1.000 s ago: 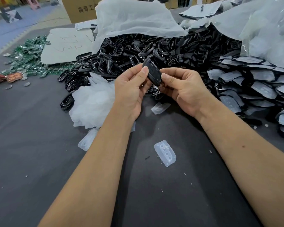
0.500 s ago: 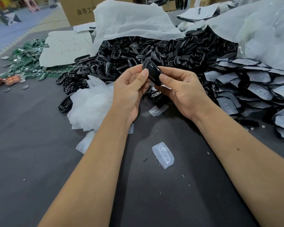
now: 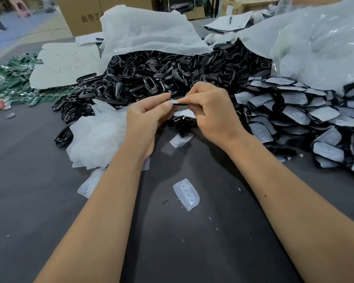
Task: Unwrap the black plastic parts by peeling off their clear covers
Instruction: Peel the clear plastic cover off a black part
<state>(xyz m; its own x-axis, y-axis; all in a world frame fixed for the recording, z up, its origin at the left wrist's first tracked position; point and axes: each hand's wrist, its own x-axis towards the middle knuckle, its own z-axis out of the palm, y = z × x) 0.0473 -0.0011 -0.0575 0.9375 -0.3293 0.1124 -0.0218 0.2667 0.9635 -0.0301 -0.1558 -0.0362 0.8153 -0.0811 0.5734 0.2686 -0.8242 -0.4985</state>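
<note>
A small black plastic part (image 3: 179, 102) with a pale clear cover on it lies nearly flat between both hands, above the dark table. My left hand (image 3: 146, 117) pinches its left end with thumb and forefinger. My right hand (image 3: 211, 111) pinches its right side, fingers curled over it. Most of the part is hidden by my fingers. A stack of covered black parts (image 3: 298, 117) lies to the right. A heap of bare black parts (image 3: 157, 78) lies behind my hands.
Peeled clear covers form a white pile (image 3: 96, 135) at the left, with loose ones (image 3: 186, 194) on the grey table (image 3: 29, 201) in front. Large plastic bags (image 3: 315, 43) drape over the heaps. Green circuit boards (image 3: 10, 74) and a cardboard box (image 3: 84, 15) sit far left.
The black part was held up tilted on edge; now it is turned nearly flat, and both hands have closed in to pinch it at its ends.
</note>
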